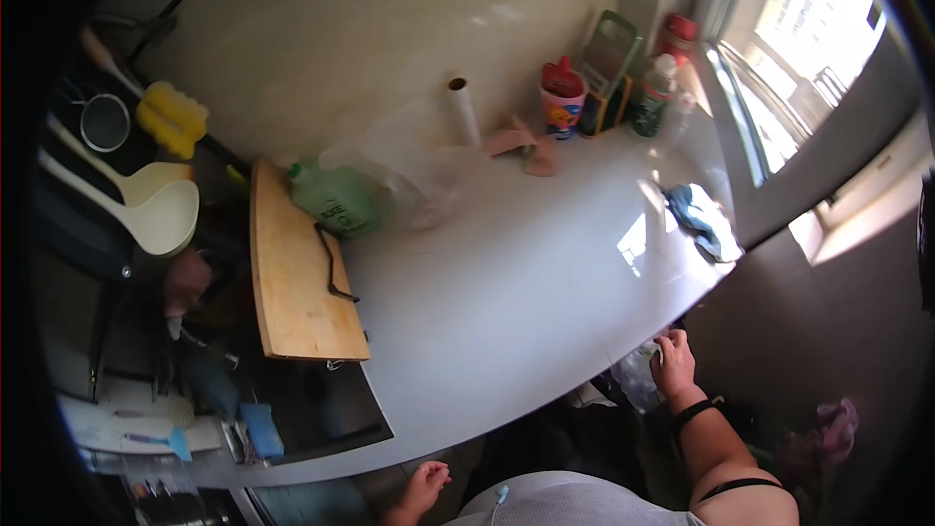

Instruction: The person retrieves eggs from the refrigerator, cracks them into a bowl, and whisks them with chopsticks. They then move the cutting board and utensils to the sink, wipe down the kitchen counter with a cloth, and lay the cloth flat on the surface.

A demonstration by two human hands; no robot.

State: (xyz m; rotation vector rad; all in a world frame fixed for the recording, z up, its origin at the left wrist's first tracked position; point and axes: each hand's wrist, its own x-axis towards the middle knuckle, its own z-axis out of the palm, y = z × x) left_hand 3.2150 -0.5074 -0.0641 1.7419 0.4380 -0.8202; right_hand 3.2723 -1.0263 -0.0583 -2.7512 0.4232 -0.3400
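My right hand [674, 365] is below the counter's front edge at the lower right, with its fingers bent and closed on a crinkled clear plastic bag [637, 377]. Part of the bag is hidden behind the counter edge and the hand. Low in the middle, my left hand [425, 489] hangs in front of the counter, loosely curled, with nothing visible in it. The pale grey counter [487, 302] lies ahead of both hands.
A wooden cutting board [297, 278] and a green jug [336, 200] stand at the left. White ladles [166, 219] and a yellow sponge [173, 120] hang beyond. A cardboard tube [466, 112], pink cup [563, 102], bottle [653, 97] and cloth [701, 222] sit along the back and right.
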